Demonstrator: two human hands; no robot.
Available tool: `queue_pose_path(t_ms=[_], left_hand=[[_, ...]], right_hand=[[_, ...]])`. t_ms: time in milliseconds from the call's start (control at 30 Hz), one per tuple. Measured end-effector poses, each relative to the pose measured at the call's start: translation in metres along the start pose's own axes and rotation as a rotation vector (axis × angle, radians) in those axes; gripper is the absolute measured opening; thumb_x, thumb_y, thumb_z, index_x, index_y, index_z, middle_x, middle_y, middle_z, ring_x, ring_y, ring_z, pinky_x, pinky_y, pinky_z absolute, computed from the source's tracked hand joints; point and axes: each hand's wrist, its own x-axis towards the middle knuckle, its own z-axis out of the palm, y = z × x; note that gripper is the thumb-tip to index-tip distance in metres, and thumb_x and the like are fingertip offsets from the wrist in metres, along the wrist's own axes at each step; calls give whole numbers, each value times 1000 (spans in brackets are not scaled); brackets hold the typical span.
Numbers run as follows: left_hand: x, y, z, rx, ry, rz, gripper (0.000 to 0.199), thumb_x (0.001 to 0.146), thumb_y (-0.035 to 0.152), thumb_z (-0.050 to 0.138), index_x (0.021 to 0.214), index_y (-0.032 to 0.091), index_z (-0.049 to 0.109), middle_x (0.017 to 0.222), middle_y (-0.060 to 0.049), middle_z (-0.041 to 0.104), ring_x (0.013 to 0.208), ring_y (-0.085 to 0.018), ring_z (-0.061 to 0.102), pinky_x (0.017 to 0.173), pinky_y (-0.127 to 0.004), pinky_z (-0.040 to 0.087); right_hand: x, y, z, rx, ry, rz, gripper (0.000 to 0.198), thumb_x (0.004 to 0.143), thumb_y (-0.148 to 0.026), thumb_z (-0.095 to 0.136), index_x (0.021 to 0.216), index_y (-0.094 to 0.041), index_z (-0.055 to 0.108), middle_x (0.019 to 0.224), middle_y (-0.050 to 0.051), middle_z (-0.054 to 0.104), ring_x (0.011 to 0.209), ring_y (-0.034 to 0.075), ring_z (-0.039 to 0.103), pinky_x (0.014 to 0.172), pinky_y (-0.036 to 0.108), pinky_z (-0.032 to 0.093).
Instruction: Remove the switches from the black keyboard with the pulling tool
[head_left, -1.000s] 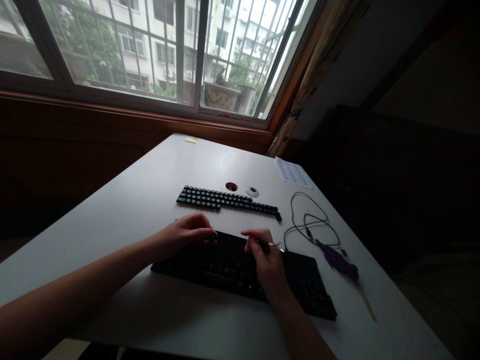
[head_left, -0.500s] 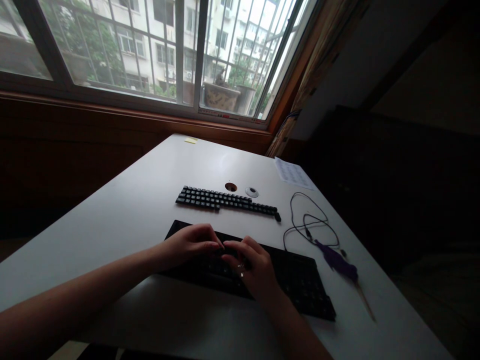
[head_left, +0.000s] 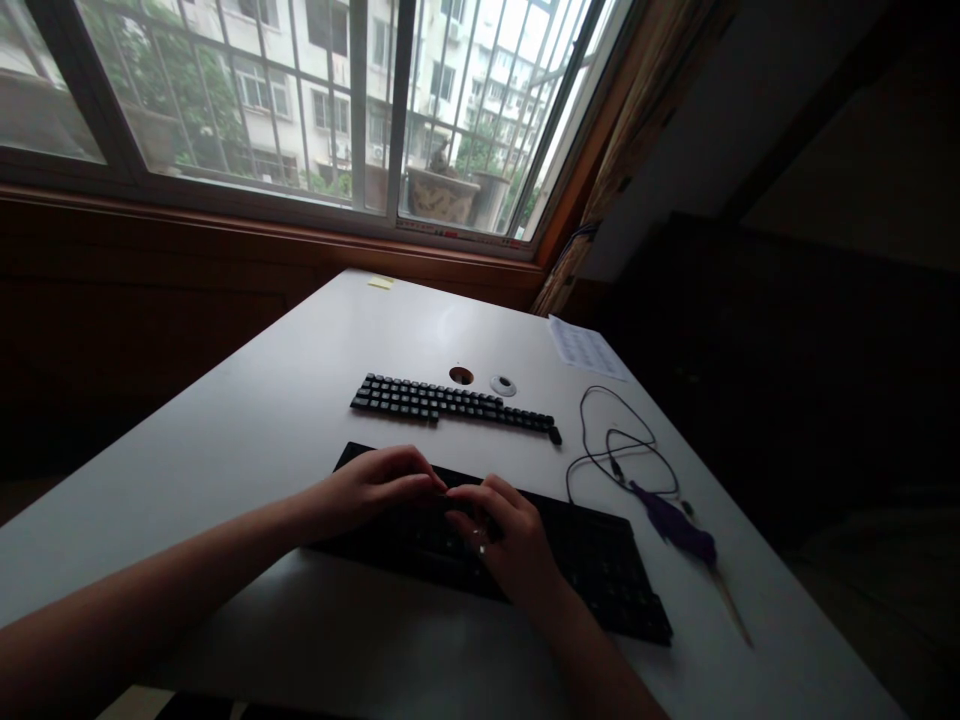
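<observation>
A black keyboard (head_left: 600, 560) lies slantwise near the front of the white table. Over its upper middle, my left hand (head_left: 382, 488) and my right hand (head_left: 506, 525) meet at the fingertips. Both are closed in a pinch; anything between the fingertips is too small and dark to make out. A ring shows on my right hand. Part of the keyboard is hidden beneath my hands. Behind it, loose black keycaps (head_left: 450, 399) are laid out in close rows, with one keycap (head_left: 555, 436) standing a little off at the right end.
On the white table (head_left: 247, 440), a black cable (head_left: 600, 455) loops at the right beside a purple brush-like tool (head_left: 675, 525) with a pale handle. A cable hole (head_left: 461, 376), its round cover (head_left: 503, 385), a paper sheet (head_left: 587, 348) and a yellow note (head_left: 381, 283) are farther back.
My fingertips have shifted very slightly while staying together over the keyboard. The keycap rows, cable and purple tool have stayed in place.
</observation>
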Motion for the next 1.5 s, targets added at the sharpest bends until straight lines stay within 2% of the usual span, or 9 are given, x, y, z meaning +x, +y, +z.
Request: queue_pose_path(t_ms=[67,167,233,367,567,733,1100,1333,1500], left_hand=[[-1,4,-7,37,61,26,29,93,42,57,103,17,67,102,-8,71,97,-22,65,89,-36,50],[-2,5,-24,133,234,81,29,93,43,56,99,16,66,98,-8,71,93,-21,65,85,-34,50],[-2,2,-37,181,350,125,28,94,42,55,96,16,66,96,-7,71,91,-20,64,84,-32,50],[0,-8,-67,346,620,188,28,92,42,54,87,17,65,87,-5,69,85,-18,63,81,-30,49],[6,-30,-111,621,869,88,30,89,42,49,87,17,64,88,-5,69,83,-21,63,77,-31,49],[10,-52,-131,753,852,-31,28,84,44,52,88,18,62,90,-6,68,87,-24,65,80,-34,50],[12,-57,-127,815,809,-78,26,83,41,50,89,18,62,88,-7,68,81,-23,65,74,-33,51],[12,-58,-127,856,809,-90,23,83,37,50,88,18,62,88,-7,67,79,-22,64,73,-32,49],[13,-61,-129,932,779,-85,19,83,32,49,87,18,61,85,-6,65,78,-22,62,72,-32,47]], right_hand=[[3,3,-6,-18,20,14,16,89,-24,66,105,-25,68,79,1,57,68,15,57,65,27,49],[13,11,-20,-61,18,39,14,89,-24,65,102,-24,68,80,1,59,68,15,58,65,27,49],[24,19,-28,-95,-3,39,13,88,-26,66,101,-24,69,81,1,61,67,15,58,64,27,49],[54,45,-36,-221,-114,58,13,86,-25,69,98,-21,71,88,3,67,79,17,64,74,29,50],[96,83,-23,-400,-261,102,15,83,-23,73,97,-17,72,98,7,71,89,19,66,83,30,48],[111,95,-6,-451,-321,109,12,82,-24,73,93,-20,74,96,6,71,86,19,66,80,29,49],[112,103,10,-473,-286,96,13,84,-25,70,96,-21,74,99,6,71,89,20,67,82,31,50],[104,100,5,-433,-230,61,20,89,-24,63,107,-23,71,102,5,71,94,19,67,87,30,50],[89,99,-1,-448,-286,3,31,91,-17,57,119,-26,68,100,4,68,86,17,67,82,27,52]])
